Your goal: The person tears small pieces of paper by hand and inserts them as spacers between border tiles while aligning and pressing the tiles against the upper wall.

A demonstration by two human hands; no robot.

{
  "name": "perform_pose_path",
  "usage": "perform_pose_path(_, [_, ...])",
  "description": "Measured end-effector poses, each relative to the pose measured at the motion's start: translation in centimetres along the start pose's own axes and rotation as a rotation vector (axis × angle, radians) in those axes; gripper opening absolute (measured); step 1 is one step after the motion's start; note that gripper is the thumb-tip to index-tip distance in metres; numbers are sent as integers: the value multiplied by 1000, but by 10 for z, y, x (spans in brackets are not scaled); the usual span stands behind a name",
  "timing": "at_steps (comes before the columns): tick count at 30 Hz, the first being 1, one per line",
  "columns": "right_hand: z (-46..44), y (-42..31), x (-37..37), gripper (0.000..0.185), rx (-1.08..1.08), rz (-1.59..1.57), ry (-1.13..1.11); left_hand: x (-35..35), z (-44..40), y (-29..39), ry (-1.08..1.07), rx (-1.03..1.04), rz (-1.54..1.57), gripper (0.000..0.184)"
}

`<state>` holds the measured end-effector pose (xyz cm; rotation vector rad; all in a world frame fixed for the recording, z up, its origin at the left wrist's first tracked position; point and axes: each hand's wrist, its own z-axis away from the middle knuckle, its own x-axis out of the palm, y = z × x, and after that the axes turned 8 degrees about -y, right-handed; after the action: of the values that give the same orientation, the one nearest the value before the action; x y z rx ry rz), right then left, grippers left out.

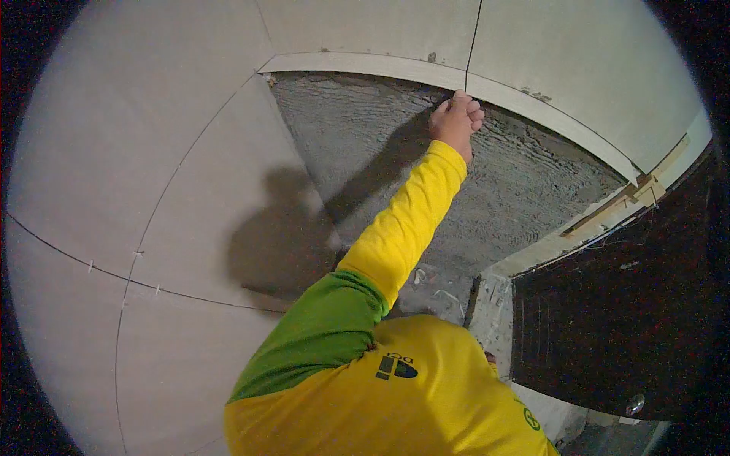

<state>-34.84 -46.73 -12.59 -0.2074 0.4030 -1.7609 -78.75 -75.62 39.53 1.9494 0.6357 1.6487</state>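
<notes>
My left hand (455,123) reaches up, in a yellow sleeve with a green upper part. Its fingers are curled and pressed together, with the fingertips at the lower edge of a pale strip (365,64). That spot lies where a dark joint between two large tiles (578,83) comes down. Whatever the fingers pinch, if anything, is hidden or too small to name. Below the strip, grey ridged mortar (532,175) covers the bare patch of wall behind the hand. My right hand cannot be made out.
Large pale tiles (68,159) cover the wall at left, with small white spacers (157,289) in the joints. A dark panel (601,304) stands at right beside a rough pale frame (494,304). Yellowish pieces (646,190) sit at the strip's right end. My shadow falls on the wall.
</notes>
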Motion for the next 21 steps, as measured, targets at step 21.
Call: perform_pose_path(21, [0,-9,-12,24,-30,52,-44,6,3,7,55,-25,-47,19])
